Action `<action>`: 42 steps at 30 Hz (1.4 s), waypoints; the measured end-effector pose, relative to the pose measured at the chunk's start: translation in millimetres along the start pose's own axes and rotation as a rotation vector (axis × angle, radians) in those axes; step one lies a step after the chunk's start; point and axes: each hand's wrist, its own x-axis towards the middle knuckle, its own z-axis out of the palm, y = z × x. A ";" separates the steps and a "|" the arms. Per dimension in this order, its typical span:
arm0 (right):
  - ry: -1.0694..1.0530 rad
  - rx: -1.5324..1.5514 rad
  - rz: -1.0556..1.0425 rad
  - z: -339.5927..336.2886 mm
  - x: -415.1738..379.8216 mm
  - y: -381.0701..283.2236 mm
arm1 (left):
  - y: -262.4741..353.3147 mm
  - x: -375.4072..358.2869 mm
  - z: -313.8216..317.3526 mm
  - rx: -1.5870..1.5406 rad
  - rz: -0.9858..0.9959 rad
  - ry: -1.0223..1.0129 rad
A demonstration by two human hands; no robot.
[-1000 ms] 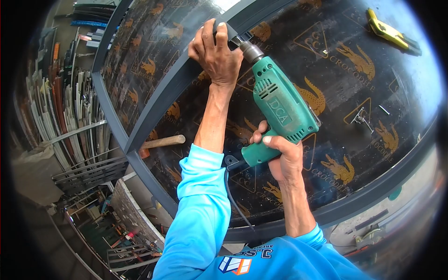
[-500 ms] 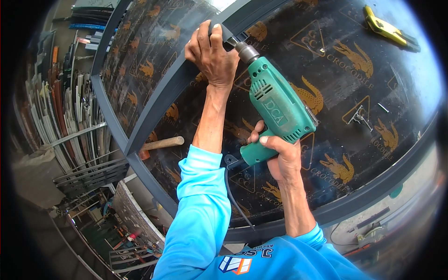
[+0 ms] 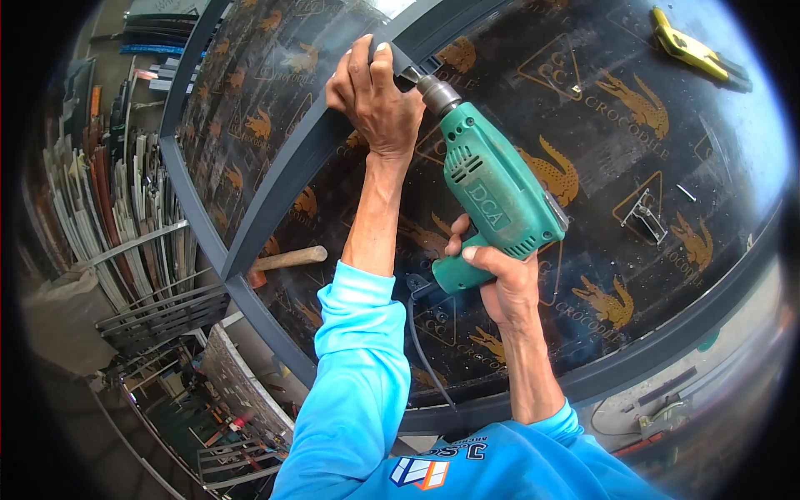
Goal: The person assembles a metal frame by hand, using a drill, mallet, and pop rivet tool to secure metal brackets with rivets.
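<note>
My right hand (image 3: 510, 279) is wrapped round the handle of a green DCA power drill (image 3: 492, 192). The drill tilts up and to the left, its metal chuck (image 3: 438, 94) beside my left thumb. My left hand (image 3: 377, 104) curls over a grey frame bar (image 3: 287, 179), its fingers closed on a small dark grey piece (image 3: 398, 62) against the bar. The drill's tip meets this piece; the exact contact is too small to make out. A black cord (image 3: 421, 358) hangs from the drill handle. My left palm is hidden.
The frame lies on a dark board (image 3: 533, 108) printed with gold crocodiles. A wooden-handled hammer (image 3: 287, 258) lies at left, a yellow-handled tool (image 3: 696, 52) at upper right. A small metal bracket (image 3: 646, 218) and a screw (image 3: 686, 193) lie at right. Metal profiles (image 3: 125, 208) stand far left.
The drill's front end and my left hand have shifted very slightly to the left. My grip on the drill and on the dark piece looks the same.
</note>
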 end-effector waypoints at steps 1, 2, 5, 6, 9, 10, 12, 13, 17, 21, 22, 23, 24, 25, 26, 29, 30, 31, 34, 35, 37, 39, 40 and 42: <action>-0.002 -0.018 0.004 -1.3 0.4 0.8 | -0.5 0.3 0.1 0.004 0.005 -0.001; -0.002 -0.036 0.010 -2.3 -0.5 1.5 | -0.4 -0.4 -0.3 0.004 0.004 -0.004; 0.015 -0.034 0.001 1.1 -0.8 -0.6 | 0.7 1.0 0.3 0.012 0.002 -0.008; 0.017 -0.034 0.001 1.5 -0.8 -0.7 | 1.2 1.4 -0.1 -0.003 -0.004 -0.009; 0.014 -0.035 0.000 2.0 -1.4 -0.1 | 0.6 0.1 -0.7 -0.009 -0.006 -0.001; 0.009 -0.043 -0.007 1.0 -0.4 -0.3 | 1.0 1.0 0.8 -0.006 0.000 0.014; 0.007 -0.051 -0.017 -0.2 -0.1 -1.2 | 0.2 0.8 0.6 -0.003 -0.003 -0.002; 0.008 -0.038 -0.012 0.2 -0.5 -0.5 | -0.4 0.4 -0.2 0.003 -0.004 -0.023; 0.001 -0.017 0.025 -1.7 -1.2 -0.2 | -0.9 -0.9 0.4 0.013 0.004 -0.019; 0.004 -0.037 0.009 0.3 -1.3 -0.6 | 1.6 1.1 -4.1 -0.007 -0.002 -0.033; 0.011 -0.031 0.015 0.8 -1.6 -0.5 | 3.0 1.0 -5.6 -0.032 -0.018 -0.058; 0.018 -0.024 0.020 1.2 -1.7 -0.5 | 3.4 0.9 -5.1 -0.033 -0.018 -0.058; 0.017 -0.023 0.019 1.1 -1.2 -0.4 | 3.5 1.2 -4.6 -0.027 -0.014 -0.043; 0.003 -0.027 0.006 0.4 -0.8 -0.2 | 3.4 1.1 -3.7 -0.022 -0.011 -0.029; -0.009 -0.033 -0.007 -0.4 -0.4 -0.2 | 2.6 1.6 -1.7 -0.023 -0.012 -0.028; 0.004 -0.026 0.005 1.9 -2.0 -1.5 | 0.8 0.7 -1.8 0.018 0.001 -0.019; 0.005 -0.026 0.007 2.1 -2.6 -1.5 | 1.4 0.2 -2.7 0.015 -0.004 -0.033; 0.006 -0.010 0.018 2.6 -2.9 -1.8 | 1.9 0.3 -3.2 0.011 -0.009 -0.045; 0.011 0.010 0.023 3.2 -3.7 -3.7 | 3.4 1.7 -5.0 -0.017 -0.015 -0.043; 0.010 0.015 0.025 3.7 -4.2 -4.0 | 3.6 1.7 -5.4 -0.017 -0.016 -0.042; 0.005 0.023 0.023 4.1 -4.0 -3.7 | 4.1 2.6 -4.9 -0.005 -0.010 -0.035; 0.003 0.031 0.025 3.6 -4.7 -2.8 | 4.8 2.4 -5.2 -0.012 -0.013 -0.035; 0.001 0.040 0.022 3.4 -5.0 -2.3 | 4.4 1.9 -5.0 -0.018 -0.018 -0.036; -0.004 0.048 0.018 3.3 -5.8 -2.5 | -1.5 -0.8 -0.5 0.025 0.004 -0.031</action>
